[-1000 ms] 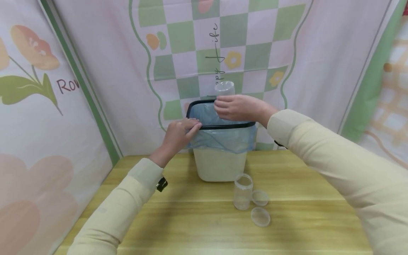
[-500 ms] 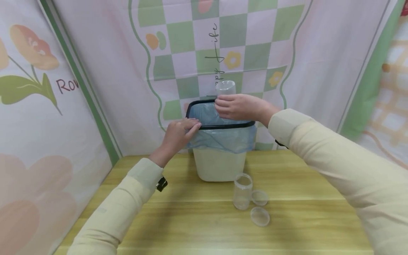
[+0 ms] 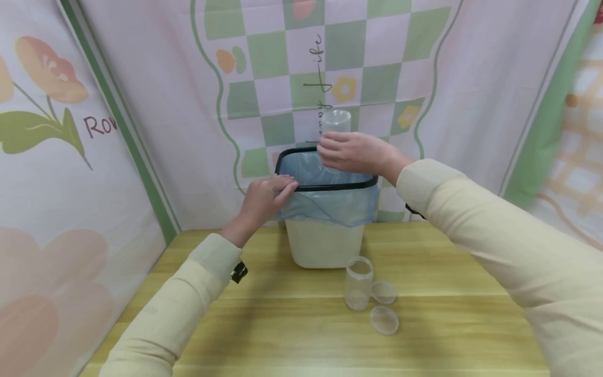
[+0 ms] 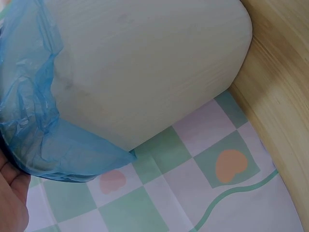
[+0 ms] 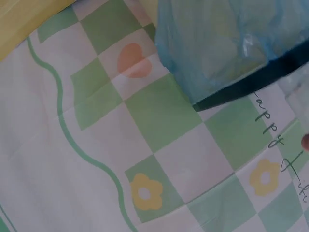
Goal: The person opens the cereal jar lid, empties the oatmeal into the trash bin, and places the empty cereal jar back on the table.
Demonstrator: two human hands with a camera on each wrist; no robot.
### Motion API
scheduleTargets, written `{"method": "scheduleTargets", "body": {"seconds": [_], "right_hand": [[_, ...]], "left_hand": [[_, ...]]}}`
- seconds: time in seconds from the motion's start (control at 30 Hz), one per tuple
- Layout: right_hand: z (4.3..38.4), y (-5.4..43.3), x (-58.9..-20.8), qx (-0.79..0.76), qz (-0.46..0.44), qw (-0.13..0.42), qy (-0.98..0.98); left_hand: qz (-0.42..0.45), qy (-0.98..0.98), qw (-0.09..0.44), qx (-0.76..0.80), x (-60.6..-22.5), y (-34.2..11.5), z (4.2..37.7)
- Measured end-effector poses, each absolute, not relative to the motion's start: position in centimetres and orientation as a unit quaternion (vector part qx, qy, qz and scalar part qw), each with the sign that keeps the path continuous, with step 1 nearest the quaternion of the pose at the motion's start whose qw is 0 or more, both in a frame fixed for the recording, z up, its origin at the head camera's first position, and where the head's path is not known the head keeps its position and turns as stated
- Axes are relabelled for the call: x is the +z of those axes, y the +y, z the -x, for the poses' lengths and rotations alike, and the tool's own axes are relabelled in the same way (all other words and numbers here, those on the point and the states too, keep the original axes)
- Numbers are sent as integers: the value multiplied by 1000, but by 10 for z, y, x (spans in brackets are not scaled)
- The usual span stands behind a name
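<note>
A cream trash bin (image 3: 325,246) with a black rim and a blue bag liner (image 3: 334,207) stands toward the back of the table. My left hand (image 3: 265,201) grips the rim at its left front corner; some of its fingers show at the lower left of the left wrist view. Over the bin's opening, my right hand (image 3: 355,153) holds a clear plastic jar (image 3: 336,121), which pokes up above the fingers while its lower part is hidden behind them. Only a sliver of that jar and a fingertip (image 5: 306,142) appear at the right wrist view's right edge.
A second clear jar (image 3: 358,288), without a lid, stands upright on the wooden table (image 3: 282,335) in front of the bin. Two clear round lids (image 3: 383,292) lie just right of it. A checkered curtain (image 3: 268,52) hangs close behind the bin.
My right hand has risen slightly, lifting the jar a little higher over the bin. The left hand, the bin, the standing jar and the lids stay where they were.
</note>
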State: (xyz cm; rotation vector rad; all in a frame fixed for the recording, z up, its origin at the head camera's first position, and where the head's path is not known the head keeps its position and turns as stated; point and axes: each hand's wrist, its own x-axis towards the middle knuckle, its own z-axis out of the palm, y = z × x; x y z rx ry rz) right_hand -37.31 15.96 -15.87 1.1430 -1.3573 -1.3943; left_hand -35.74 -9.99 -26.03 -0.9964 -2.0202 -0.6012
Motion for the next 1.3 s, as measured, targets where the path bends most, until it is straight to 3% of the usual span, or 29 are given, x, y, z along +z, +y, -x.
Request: {"method": "scheduleTargets", "body": {"seconds": [0.1, 0.3, 0.53, 0.73, 1.0, 1.2, 1.3], "right_hand": [[371, 159, -156, -556, -433, 445, -553], [372, 157, -158, -592, -475, 403, -511], [370, 159, -148, -576, -419, 448, -540], [371, 158, -155, -597, -470, 398, -515], [366, 158, -149, -582, -387, 470, -539], [371, 157, -158, -602, -455, 408, -513], [371, 159, -160, -586, -451, 417, -529]], "left_hand": [[393, -796, 394, -239, -260, -99, 358], [392, -798, 391, -240, -261, -100, 358], [392, -798, 391, -240, -261, -99, 359], [394, -797, 389, -240, -261, -99, 359], [392, -798, 385, -247, -260, -98, 358], [388, -803, 379, -247, -260, -99, 357], [389, -803, 377, -248, -260, -98, 358]]}}
